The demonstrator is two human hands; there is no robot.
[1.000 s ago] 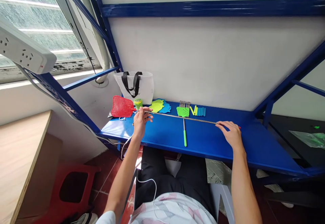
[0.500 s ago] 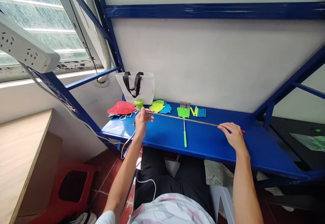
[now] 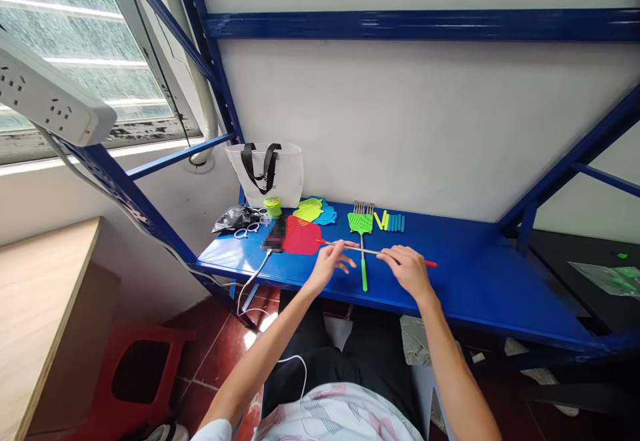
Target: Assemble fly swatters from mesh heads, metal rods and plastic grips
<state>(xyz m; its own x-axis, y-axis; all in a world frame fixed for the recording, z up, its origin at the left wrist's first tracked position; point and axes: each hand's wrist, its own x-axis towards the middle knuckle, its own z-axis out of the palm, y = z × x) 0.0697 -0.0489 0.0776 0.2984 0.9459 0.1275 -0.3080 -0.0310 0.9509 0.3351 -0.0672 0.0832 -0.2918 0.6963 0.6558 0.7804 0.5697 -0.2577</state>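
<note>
Between my hands lies a red fly swatter (image 3: pixel 303 235) with a metal rod and a red grip end, held crosswise above the table. My left hand (image 3: pixel 330 264) pinches the rod close to the red head, its other fingers loose. Farther along, my right hand (image 3: pixel 407 271) is closed around the rod near the red grip, which sticks out to its right. Under the rod a green fly swatter (image 3: pixel 361 222) lies upright on the blue table, handle toward me. Yellow-green and blue swatter heads (image 3: pixel 309 210) rest behind, beside several yellow and blue handle pieces (image 3: pixel 396 222).
A white bag (image 3: pixel 275 171) with black handles stands at the back left. Near it are a green tub (image 3: pixel 273 206), scissors (image 3: pixel 241 233), a black plastic bag (image 3: pixel 235 217) and a phone (image 3: pixel 274 234) on a white cable. Blue frame posts border the table (image 3: pixel 460 267).
My hands have come closer together, the left moving right and the right moving left. The red swatter's rod is now much shorter, and its head has shifted right, uncovering the black bag.
</note>
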